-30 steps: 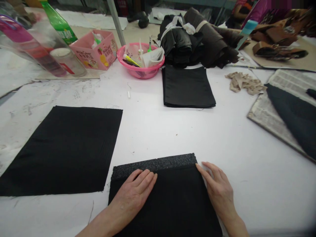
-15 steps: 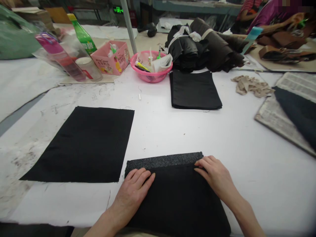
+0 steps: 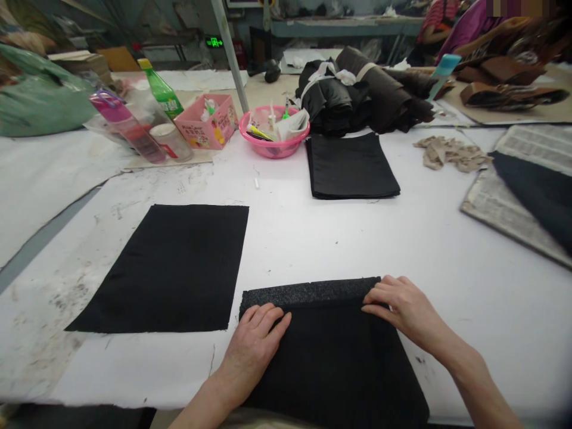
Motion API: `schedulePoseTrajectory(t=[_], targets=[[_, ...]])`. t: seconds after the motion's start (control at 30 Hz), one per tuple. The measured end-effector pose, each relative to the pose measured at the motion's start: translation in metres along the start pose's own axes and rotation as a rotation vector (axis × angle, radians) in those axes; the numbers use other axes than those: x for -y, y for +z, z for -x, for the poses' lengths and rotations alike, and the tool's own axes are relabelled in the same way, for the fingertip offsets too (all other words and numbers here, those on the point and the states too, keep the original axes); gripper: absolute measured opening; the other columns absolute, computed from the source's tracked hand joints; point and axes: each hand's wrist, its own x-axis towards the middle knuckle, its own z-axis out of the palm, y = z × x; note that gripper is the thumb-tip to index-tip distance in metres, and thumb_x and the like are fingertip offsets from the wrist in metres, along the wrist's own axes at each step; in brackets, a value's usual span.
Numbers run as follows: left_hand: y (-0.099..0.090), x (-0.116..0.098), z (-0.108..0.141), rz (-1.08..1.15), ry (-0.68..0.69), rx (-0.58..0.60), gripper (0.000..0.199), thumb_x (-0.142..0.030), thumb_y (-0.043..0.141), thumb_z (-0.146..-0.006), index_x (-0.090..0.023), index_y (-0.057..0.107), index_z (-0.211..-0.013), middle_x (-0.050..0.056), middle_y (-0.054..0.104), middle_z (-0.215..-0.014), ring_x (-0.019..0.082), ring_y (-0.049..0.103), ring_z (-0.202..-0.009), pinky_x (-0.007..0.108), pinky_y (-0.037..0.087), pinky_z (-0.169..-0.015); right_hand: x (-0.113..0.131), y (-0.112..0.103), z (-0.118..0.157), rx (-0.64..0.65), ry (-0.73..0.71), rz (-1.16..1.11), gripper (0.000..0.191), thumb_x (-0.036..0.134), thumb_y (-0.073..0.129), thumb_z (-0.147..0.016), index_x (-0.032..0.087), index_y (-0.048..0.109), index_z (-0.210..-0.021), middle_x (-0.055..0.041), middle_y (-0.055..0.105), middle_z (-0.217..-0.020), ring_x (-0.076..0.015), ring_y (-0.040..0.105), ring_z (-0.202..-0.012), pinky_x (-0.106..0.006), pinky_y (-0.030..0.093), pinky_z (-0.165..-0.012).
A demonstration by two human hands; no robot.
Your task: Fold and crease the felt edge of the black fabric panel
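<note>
A black cloth panel (image 3: 330, 363) lies at the table's front edge, with a speckled dark grey strip (image 3: 308, 292) showing along its far side. Over the panel's far left part, just below the strip, my left hand (image 3: 257, 342) rests palm down, fingers stretched and thumb apart. At the strip's right end, thumb and fingers of my right hand (image 3: 400, 307) pinch the black cloth's edge. What lies under my left fingertips is hidden. To the left, a separate black cloth sheet (image 3: 165, 268) lies flat.
Behind are a stack of black cloth pieces (image 3: 353, 167), a pink basin (image 3: 274, 143), a pink box (image 3: 208, 122), bottles and dark rolled material (image 3: 379, 89). Beige scraps (image 3: 451, 153) and a newspaper-covered board (image 3: 487, 193) lie right. Other people sit at the far right.
The view has shifted, so the table and its contents appear slightly further right. Both hands keep nearly the same places on the black cloth panel.
</note>
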Motion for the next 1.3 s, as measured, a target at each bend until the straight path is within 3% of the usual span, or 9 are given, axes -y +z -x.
schedulePoseTrajectory(t=[0.23, 0.47, 0.57, 0.67, 0.8, 0.93, 1.07, 1.17, 1.3], targets=[[-0.006, 0.001, 0.0, 0.015, -0.005, -0.021, 0.041, -0.004, 0.042, -0.092, -0.02, 0.06, -0.125, 0.007, 0.063, -0.114, 0.024, 0.055, -0.109, 0.043, 0.044, -0.095, -0.013, -0.012, 0.004, 0.111, 0.149, -0.028, 0.025, 0.038, 0.068, -0.09, 0.025, 0.062, -0.07, 0.0034, 0.058, -0.07, -0.0183, 0.052, -0.074, -0.034, 0.034, -0.069], [-0.008, 0.006, 0.0, 0.081, -0.003, 0.002, 0.043, 0.0, 0.043, -0.09, -0.019, 0.058, -0.126, 0.008, 0.06, -0.116, 0.024, 0.053, -0.111, 0.042, 0.043, -0.096, -0.009, -0.002, 0.016, -0.045, 0.252, -0.452, 0.017, 0.041, 0.062, -0.092, 0.029, 0.066, -0.081, 0.0031, 0.06, -0.087, -0.0177, 0.054, -0.085, -0.031, 0.039, -0.076], [-0.013, 0.007, -0.006, 0.172, -0.044, 0.038, 0.032, -0.005, 0.047, -0.092, -0.02, 0.061, -0.118, 0.007, 0.06, -0.11, 0.023, 0.054, -0.106, 0.041, 0.044, -0.092, -0.002, -0.001, 0.021, -0.116, 0.324, -0.704, 0.021, 0.044, 0.062, -0.09, 0.026, 0.064, -0.08, 0.0025, 0.06, -0.085, -0.0174, 0.053, -0.083, -0.03, 0.039, -0.075], [-0.021, 0.001, -0.026, 0.256, -0.091, 0.009, 0.02, -0.013, 0.05, -0.095, -0.021, 0.063, -0.108, 0.006, 0.06, -0.1, 0.021, 0.056, -0.095, 0.039, 0.045, -0.084, 0.007, 0.001, 0.028, -0.129, 0.424, -0.867, 0.026, 0.049, 0.062, -0.089, 0.024, 0.064, -0.081, 0.0023, 0.06, -0.079, -0.0172, 0.053, -0.078, -0.029, 0.04, -0.072], [-0.025, -0.023, -0.07, 0.388, -0.003, 0.006, 0.022, -0.016, 0.049, -0.096, -0.021, 0.061, -0.114, 0.005, 0.062, -0.102, 0.02, 0.056, -0.097, 0.038, 0.046, -0.086, 0.015, 0.007, 0.036, -0.241, 0.513, -0.807, 0.03, 0.055, 0.066, -0.085, 0.025, 0.068, -0.084, 0.0014, 0.064, -0.079, -0.0182, 0.054, -0.077, -0.03, 0.04, -0.072], [-0.014, -0.054, -0.114, 0.48, 0.116, 0.082, 0.028, -0.021, 0.053, -0.095, -0.021, 0.057, -0.122, 0.005, 0.064, -0.11, 0.021, 0.056, -0.103, 0.037, 0.046, -0.091, 0.02, 0.008, 0.043, -0.373, 0.463, -0.654, 0.027, 0.054, 0.066, -0.085, 0.027, 0.069, -0.087, 0.0009, 0.065, -0.086, -0.0181, 0.054, -0.078, -0.03, 0.039, -0.068], [0.002, -0.075, -0.137, 0.534, 0.097, 0.104, 0.024, -0.029, 0.053, -0.096, -0.021, 0.062, -0.117, 0.004, 0.068, -0.101, 0.02, 0.061, -0.095, 0.033, 0.048, -0.084, 0.026, 0.006, 0.045, -0.371, 0.402, -0.66, 0.025, 0.052, 0.066, -0.086, 0.027, 0.069, -0.087, 0.0006, 0.065, -0.088, -0.0185, 0.055, -0.081, -0.029, 0.04, -0.068], [0.005, -0.074, -0.134, 0.606, 0.073, 0.151, 0.024, -0.031, 0.046, -0.1, -0.021, 0.067, -0.105, 0.001, 0.069, -0.093, 0.016, 0.064, -0.084, 0.026, 0.047, -0.077, 0.027, 0.01, 0.046, -0.388, 0.463, -0.706, 0.026, 0.053, 0.068, -0.084, 0.026, 0.069, -0.084, 0.0017, 0.064, -0.082, -0.0182, 0.055, -0.079, -0.028, 0.042, -0.073], [-0.012, -0.042, -0.103, 0.571, -0.007, 0.215, 0.025, -0.031, 0.045, -0.1, -0.021, 0.067, -0.099, 0.001, 0.07, -0.09, 0.015, 0.064, -0.08, 0.024, 0.044, -0.074, 0.017, 0.021, 0.054, -0.506, 0.593, -0.789, 0.031, 0.056, 0.073, -0.076, 0.026, 0.069, -0.082, 0.0016, 0.067, -0.084, -0.019, 0.059, -0.083, -0.025, 0.046, -0.077]])
